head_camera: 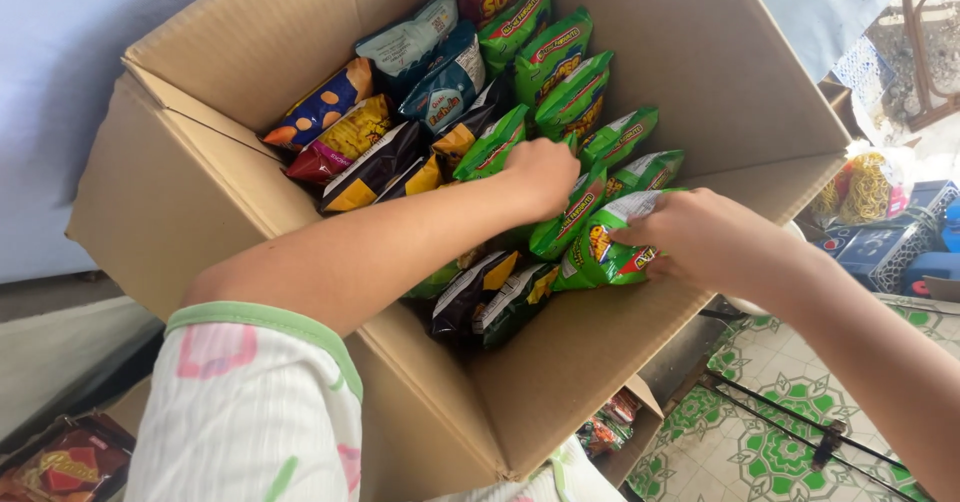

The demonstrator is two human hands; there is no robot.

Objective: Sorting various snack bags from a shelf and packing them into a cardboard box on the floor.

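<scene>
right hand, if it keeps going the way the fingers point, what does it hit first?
Likely the green crinkly snack bag the right hand already grips; beyond that, the left hand, though depth is unclear.

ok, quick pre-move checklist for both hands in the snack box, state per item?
1. Right hand has a hold on the green snack bag: ok, fingers pinch its top edge.
2. Left hand grip: cannot tell, fingers are buried among the green bags.
3. Cardboard box open, flaps out of the way: ok.
4. Hands apart from each other: ok, a gap shows between them.
5. Dark bags at the near wall clear of both hands: ok.
6. Room left in the box: not ok, bags are packed tight.
</scene>
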